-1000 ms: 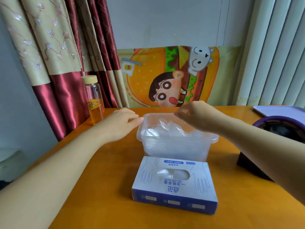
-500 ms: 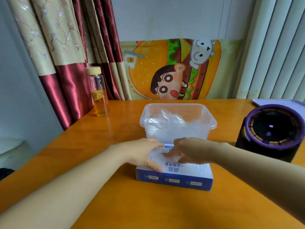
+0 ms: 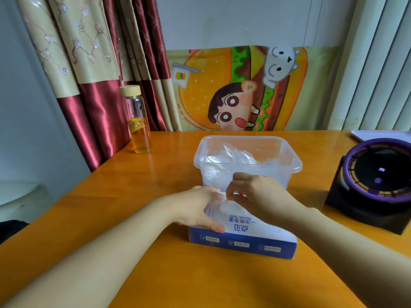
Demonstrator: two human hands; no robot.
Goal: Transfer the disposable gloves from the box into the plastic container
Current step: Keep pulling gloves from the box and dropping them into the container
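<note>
Head view, landmark: glove box, blue and white, lying flat on the desk.
Desk: orange wood; carries everything below.
Black and purple round device: to the right of the box, well apart from it.
Plastic container: clear, open-topped, directly behind the box and just beside it; crumpled clear gloves already inside.
Bottle: glass, pale cap, amber liquid in the lower part; upright, far behind and to the left of the box, near the curtain.
Left hand: palm down on the left part of the box top, fingers spread flat; grip released, pressing rather than clasping.
Right hand: above the box opening; grip pinched on a clear glove, thumb and fingertips together.
Glove: clear film, bunched, rising out of the slot in the box top; lower end still in the box.
</note>
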